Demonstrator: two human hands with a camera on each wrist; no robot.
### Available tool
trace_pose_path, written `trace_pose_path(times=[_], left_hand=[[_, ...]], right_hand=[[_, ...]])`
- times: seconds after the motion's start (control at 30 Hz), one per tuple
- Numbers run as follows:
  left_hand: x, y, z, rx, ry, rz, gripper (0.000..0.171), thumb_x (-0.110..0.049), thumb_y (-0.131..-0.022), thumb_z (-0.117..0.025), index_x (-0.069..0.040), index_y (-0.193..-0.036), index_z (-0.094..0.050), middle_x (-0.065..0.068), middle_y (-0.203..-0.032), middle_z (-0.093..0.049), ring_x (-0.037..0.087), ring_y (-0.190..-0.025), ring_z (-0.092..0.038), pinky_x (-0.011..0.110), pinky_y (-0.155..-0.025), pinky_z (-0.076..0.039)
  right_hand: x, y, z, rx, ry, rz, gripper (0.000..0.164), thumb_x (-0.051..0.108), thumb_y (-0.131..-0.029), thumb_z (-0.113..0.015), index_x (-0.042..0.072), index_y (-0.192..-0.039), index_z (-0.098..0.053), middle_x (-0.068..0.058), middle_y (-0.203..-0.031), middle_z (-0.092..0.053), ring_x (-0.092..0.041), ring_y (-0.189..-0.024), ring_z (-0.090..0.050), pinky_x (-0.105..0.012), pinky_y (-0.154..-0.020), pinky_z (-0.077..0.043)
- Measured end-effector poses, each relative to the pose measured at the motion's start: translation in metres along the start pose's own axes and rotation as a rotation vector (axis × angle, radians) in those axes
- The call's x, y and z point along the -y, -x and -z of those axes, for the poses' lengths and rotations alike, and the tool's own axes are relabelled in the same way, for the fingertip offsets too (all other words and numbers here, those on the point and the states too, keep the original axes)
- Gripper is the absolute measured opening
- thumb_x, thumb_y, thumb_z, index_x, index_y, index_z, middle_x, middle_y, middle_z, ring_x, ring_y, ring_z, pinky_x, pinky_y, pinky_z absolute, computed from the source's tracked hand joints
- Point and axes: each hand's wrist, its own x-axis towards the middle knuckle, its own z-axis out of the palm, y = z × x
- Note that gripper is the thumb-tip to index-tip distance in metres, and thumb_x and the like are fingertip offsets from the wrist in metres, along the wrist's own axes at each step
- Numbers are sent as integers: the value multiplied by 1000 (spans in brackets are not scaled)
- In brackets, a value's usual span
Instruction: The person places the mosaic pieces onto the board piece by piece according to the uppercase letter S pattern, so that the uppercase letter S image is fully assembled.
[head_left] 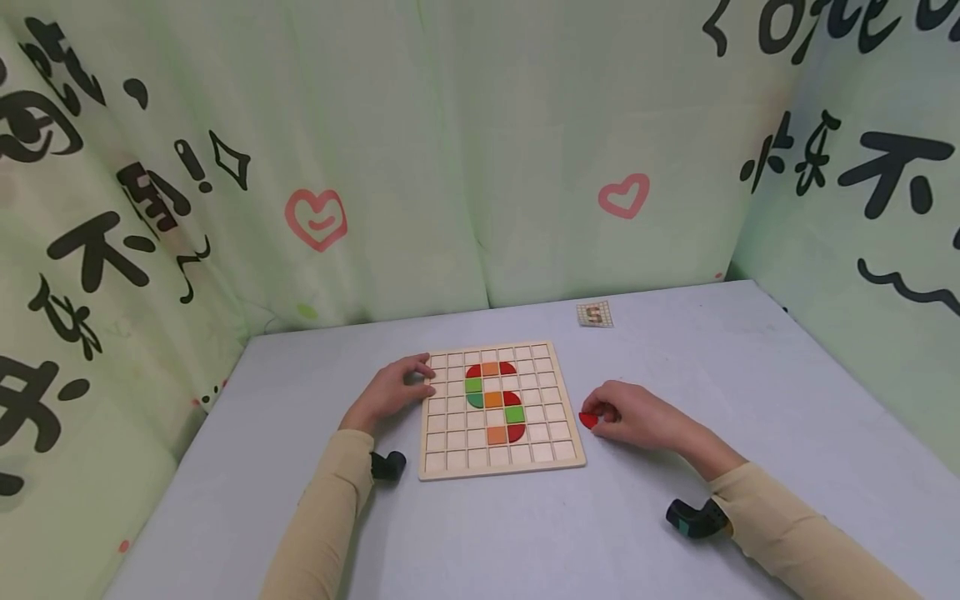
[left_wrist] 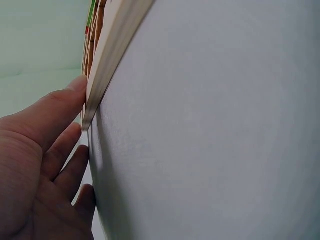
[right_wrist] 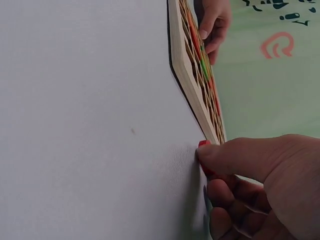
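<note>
A wooden grid board (head_left: 502, 474) lies on the white table, with orange (head_left: 497, 435) and green squares and rounded red and dark green pieces set in its cells in an S-like shape. My left hand (head_left: 386, 393) rests at the board's left edge. In the left wrist view its thumb (left_wrist: 55, 110) touches the rim while the other fingers stay loosely bent. Just right of the board, my right hand (head_left: 637, 414) pinches a red piece (head_left: 588, 420) between thumb and fingers. The right wrist view shows only part of that piece, near the board's corner.
A small patterned card (head_left: 595, 314) lies behind the board, toward the table's back edge. Light green curtains (head_left: 465, 167) with hearts and black writing surround the table (head_left: 525, 542). A black device (head_left: 697, 518) is worn at each wrist.
</note>
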Motion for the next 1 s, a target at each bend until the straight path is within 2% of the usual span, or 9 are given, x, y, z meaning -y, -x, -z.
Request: trace_pose_path(times=[0.13, 0.43, 0.67, 0.83, 1.0], left_hand=[[1, 0, -1, 2, 4, 4, 28, -18, -91, -74, -8, -117, -69, 8, -157, -44, 33, -151, -31, 50, -124, -25], [0, 0, 0, -3, 8, 5, 28, -17, -91, -74, -7, -116, -69, 8, -157, -45, 32, -151, -31, 49, -125, -25], [-2, 0, 3, -2, 4, 4, 28, -18, -91, -73, -7, -117, -69, 8, -158, -43, 33, -151, -30, 50, -124, -25], [-1, -1, 3, -3, 4, 6, 28, -18, -91, -73, -7, -117, -69, 9, -157, -44, 33, -151, -30, 50, -125, -25], [1, -1, 1, 1, -2, 2, 28, -18, -91, -73, -7, -116, -69, 10, -157, -45, 34, -151, -31, 50, -124, -25]], right_hand=[[2, -1, 0, -7, 23, 27, 21, 6, -87, -72, 6, -108, -72, 0, -93, -61, -13, -82, -52, -23, -68, -48], [12, -13, 2, -46, 70, 43, 18, 10, -89, -74, 8, -106, -74, 0, -96, -64, -12, -85, -55, -24, -72, -52], [42, -32, -4, -33, 24, 108, 19, 13, -89, -75, 8, -107, -74, 0, -97, -65, -13, -84, -56, -23, -70, -52], [68, -46, -20, 5, 46, 199, 19, 15, -89, -74, 8, -107, -75, -1, -101, -68, -12, -82, -57, -21, -71, -51], [89, -58, -36, 47, 70, 284, 15, 16, -90, -74, 9, -103, -75, 0, -93, -66, -11, -77, -55, -19, -68, -49]])
